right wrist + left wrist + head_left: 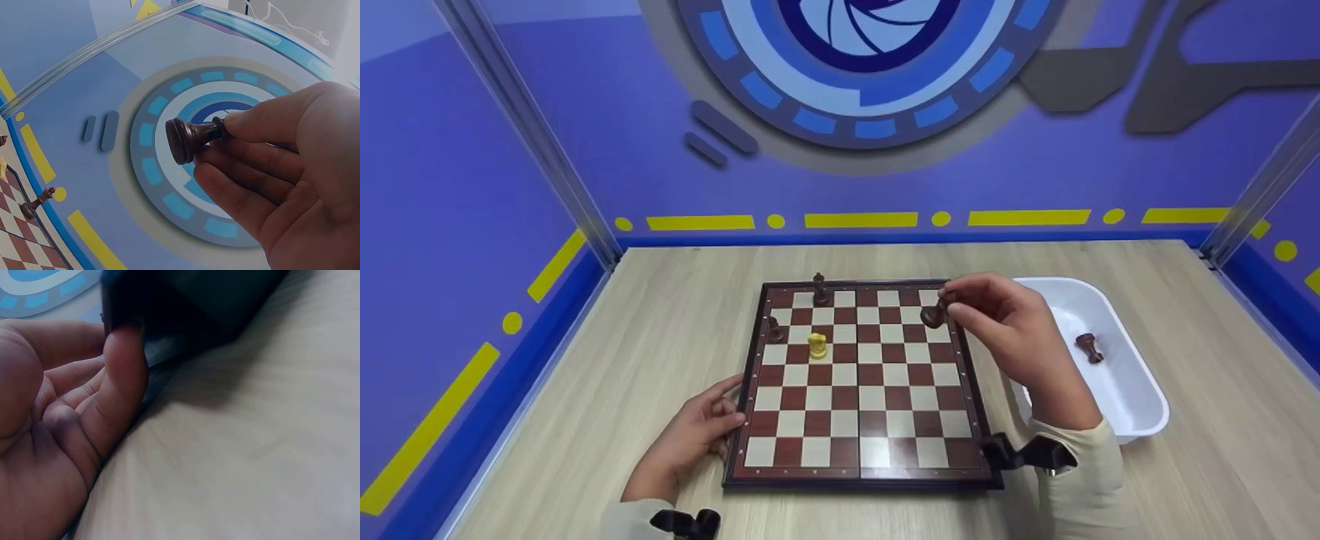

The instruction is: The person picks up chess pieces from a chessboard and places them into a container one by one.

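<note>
My right hand (1016, 330) pinches a dark brown chess piece (194, 138) between thumb and fingertips, over the back right corner of the chessboard (857, 471). The piece is tilted, its broad round base pointing away from the hand and its top hidden by the fingers. At the board's left side, my left hand (694, 435) touches the edge with thumb and index finger, the other fingers loosely bent. Standing on the board's left half are a tall dark chess piece (820, 291) at the back, a shorter dark one (775, 331) and a yellow chess piece (817, 346).
A white plastic tray (1144, 397) stands right of the board, beneath the right forearm. Inside it lies another dark chess piece (1089, 348) on its side. Blue printed panels (885, 187) wall in the light wooden table (675, 300) at the back and sides.
</note>
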A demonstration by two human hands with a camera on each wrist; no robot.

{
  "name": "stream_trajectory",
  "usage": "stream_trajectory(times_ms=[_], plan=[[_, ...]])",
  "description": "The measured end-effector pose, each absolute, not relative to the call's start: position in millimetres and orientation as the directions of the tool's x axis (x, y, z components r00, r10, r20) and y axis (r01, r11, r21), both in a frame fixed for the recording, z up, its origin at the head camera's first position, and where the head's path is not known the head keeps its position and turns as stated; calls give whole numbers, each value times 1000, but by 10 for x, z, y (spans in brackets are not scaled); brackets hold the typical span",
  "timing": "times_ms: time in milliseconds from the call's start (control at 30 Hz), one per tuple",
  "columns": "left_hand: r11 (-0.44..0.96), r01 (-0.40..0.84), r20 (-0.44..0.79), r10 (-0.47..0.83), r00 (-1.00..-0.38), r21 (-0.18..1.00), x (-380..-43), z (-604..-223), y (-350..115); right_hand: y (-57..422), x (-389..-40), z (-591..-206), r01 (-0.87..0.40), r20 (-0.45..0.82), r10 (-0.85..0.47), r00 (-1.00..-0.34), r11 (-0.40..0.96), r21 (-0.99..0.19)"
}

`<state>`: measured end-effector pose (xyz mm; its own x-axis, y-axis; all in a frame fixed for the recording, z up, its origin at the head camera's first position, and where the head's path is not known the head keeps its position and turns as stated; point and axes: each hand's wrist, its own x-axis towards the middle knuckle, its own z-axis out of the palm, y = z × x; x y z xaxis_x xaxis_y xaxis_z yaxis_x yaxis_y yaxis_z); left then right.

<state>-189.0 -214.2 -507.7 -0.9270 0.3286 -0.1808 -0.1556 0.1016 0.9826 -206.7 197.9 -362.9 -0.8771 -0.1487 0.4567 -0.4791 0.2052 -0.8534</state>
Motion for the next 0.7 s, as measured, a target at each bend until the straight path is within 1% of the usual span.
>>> stream_trajectory(times_ms=[367,700], plan=[[89,-167,-187,329,-926,982,-1883,-5076,-2145,2062,-2047,-3584,-453,442,-100,-891,187,-872],[107,-164,-191,319,-929,981,-1879,-5066,-2130,2154,-2019,-3542,-430,425,-73,-902,220,-875]])
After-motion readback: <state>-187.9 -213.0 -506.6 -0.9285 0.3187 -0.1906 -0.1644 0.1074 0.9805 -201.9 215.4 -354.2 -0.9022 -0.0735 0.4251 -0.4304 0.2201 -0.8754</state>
